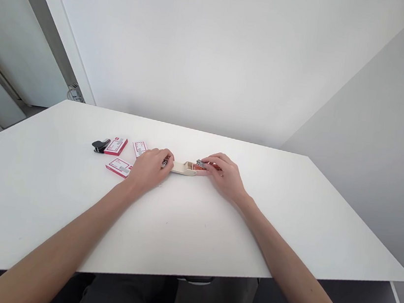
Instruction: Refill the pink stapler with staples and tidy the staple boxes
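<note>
Steadiness looks like the whole trick here. The beige stapler (181,167), if I read it rightly, lies flat on the white tabletop (213,232) straight out in front of the person, with both hands meeting at it.

The left hand (150,167) is curled over the stapler's left end, fingers bent down around it. Something small and dark shows at the fingertips, and I cannot make out what it is. The right hand (225,174) is at the stapler's right end, where a reddish part shows, with fingertips pinched nearly shut on a small grey metal strip (200,163) just above the opening.

To my eye, the left hand should pin the body so it cannot slide. The right should bring the strip in level and in line with the stapler's length, not at a slant, and ease it down without forcing.

Left of the stapler, just past the left hand, lies a red-and-white box (118,167). Two more of its kind (116,145) sit farther left, with a black clip (100,145) beyond them, all well out of the way.
</note>
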Available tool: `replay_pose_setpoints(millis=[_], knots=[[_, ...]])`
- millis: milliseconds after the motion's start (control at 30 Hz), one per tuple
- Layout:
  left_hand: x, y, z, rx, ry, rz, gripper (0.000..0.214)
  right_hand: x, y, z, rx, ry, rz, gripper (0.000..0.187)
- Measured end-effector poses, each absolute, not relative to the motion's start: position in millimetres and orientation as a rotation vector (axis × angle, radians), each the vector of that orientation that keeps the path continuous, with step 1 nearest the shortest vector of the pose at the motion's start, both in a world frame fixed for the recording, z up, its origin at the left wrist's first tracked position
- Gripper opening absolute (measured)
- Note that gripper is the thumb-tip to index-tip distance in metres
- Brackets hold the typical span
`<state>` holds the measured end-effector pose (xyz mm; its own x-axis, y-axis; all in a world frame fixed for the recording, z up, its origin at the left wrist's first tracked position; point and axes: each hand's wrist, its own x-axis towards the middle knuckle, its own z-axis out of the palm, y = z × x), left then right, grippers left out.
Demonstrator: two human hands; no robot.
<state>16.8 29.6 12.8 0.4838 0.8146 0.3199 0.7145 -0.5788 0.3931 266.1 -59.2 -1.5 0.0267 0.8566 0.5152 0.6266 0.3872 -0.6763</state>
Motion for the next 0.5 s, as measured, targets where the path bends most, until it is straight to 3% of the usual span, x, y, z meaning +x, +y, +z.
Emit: replay_pose_setpoints(millis=[500], knots=[[16.1,29.6,11.6,2.514,1.304,0.716,0.028,264.5,-61.5,-1.5,-1.42,-1.597,0.293,0.029]])
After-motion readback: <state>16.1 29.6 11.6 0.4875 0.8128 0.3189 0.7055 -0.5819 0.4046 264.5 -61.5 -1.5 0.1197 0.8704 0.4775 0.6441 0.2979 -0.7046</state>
